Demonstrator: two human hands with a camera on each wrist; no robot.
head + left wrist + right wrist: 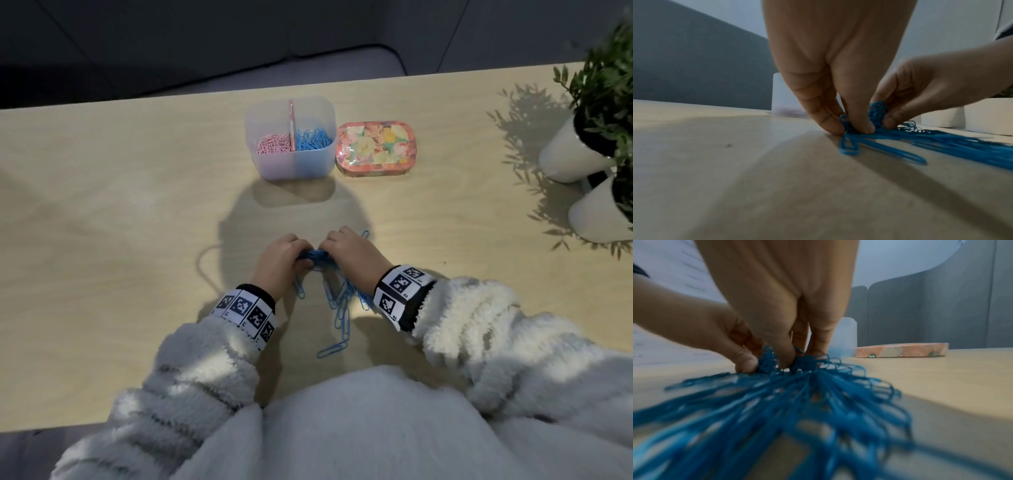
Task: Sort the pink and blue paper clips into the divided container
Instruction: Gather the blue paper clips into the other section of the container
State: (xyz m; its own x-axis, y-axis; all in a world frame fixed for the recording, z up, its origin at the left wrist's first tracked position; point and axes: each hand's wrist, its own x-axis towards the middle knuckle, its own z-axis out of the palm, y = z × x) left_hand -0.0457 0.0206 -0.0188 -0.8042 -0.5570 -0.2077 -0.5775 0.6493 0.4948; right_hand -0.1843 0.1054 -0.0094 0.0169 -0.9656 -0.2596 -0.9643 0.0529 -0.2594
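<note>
Left hand (281, 260) and right hand (349, 255), fingertips pinched together on a gathered bunch of blue wire paper clips (337, 301) on the pale wooden table (102, 205), well short of the translucent divided plastic container (290, 137). Likely hazard: interlinked clips trailing, snagging, spilling on lifting.

table (102, 205): pale wood grain, matt, smooth
container (318, 164): frosted see-through plastic, smooth
blue clips (339, 301): thin wire, glossy blue coat
pink clips (274, 144): likewise coated wire, probably; small at this range
tin (376, 147), at 3 o'clock of the container: glossy flowered print
sleeves (191, 370): fluffy pale fleece
pots (565, 157): smooth matt white
</note>
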